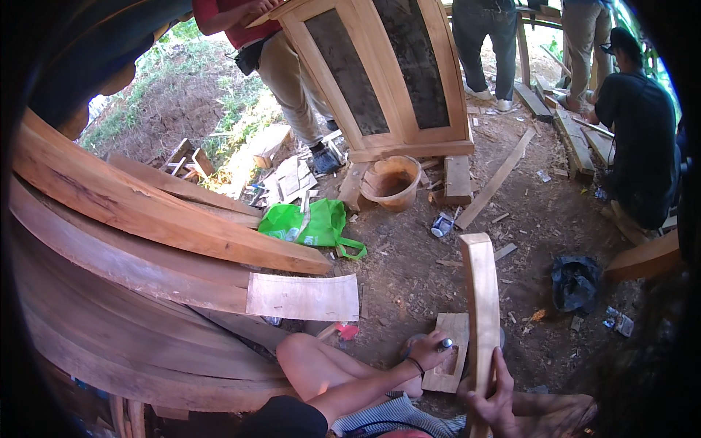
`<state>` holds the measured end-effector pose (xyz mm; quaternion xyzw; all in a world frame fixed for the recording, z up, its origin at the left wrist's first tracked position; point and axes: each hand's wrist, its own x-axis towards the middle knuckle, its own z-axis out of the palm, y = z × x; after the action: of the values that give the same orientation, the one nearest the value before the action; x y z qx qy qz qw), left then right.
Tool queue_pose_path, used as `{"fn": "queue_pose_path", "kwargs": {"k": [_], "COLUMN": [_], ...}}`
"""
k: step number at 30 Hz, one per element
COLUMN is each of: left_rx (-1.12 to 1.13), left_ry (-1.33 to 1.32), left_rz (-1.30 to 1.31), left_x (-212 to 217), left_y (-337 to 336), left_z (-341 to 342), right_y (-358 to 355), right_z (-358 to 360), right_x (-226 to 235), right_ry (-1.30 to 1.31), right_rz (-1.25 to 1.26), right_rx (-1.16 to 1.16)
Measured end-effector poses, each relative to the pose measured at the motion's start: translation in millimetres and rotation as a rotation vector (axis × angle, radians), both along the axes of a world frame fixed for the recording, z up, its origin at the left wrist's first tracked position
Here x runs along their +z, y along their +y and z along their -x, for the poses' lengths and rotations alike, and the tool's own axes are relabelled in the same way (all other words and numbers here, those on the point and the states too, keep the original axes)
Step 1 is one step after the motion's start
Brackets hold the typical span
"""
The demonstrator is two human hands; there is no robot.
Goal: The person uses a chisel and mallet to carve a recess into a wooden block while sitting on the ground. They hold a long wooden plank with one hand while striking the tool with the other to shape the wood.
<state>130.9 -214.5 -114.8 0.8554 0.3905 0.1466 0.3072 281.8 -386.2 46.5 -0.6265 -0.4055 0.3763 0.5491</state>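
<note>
My left hand (429, 352) is closed around a short dark tool (445, 343) whose round, shiny end points up; its lower part is hidden, so I cannot tell its kind. Below that fist a pale wooden board (440, 382) with a hollow in its face rests low between my legs. My right hand (498, 400) grips a squared wooden bar (481, 299) near its lower end. The bar stands up in front of me, just right of the board, and covers part of the board's right side.
Long planks (168, 208) are stacked at my left. Ahead lie a green bag (321, 219), a plastic bucket (392, 186) and a can (442, 225). A person holds a panelled wooden door (398, 80). A black plastic bag (575, 283) lies right; another person (635, 139) crouches beyond it.
</note>
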Motion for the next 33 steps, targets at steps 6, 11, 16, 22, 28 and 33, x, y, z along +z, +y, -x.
{"fn": "queue_pose_path", "kwargs": {"k": [6,11,16,22,28,33], "left_rx": [-0.056,-0.108,-0.011,0.125,0.241,0.589], "left_ry": [0.206,0.114,-0.14,0.053,0.056,0.2], "left_rz": [0.072,0.203,0.381,0.098,0.232,0.407], "left_x": [-57,-57,-77,-2,-8,-42], "left_y": [14,12,22,24,34,74], "left_z": [23,9,42,-3,-6,0], "right_y": [2,-4,-7,-3,-7,-6], "right_z": [19,2,8,-20,-9,1], "right_x": [-21,1,-58,-69,-114,-136], "right_ry": [-0.519,-0.409,-0.366,-0.271,0.055,0.001], "right_rz": [0.412,0.286,0.191,0.504,0.521,0.561], "right_rx": [0.289,0.338,0.339,0.154,0.206,0.318]}}
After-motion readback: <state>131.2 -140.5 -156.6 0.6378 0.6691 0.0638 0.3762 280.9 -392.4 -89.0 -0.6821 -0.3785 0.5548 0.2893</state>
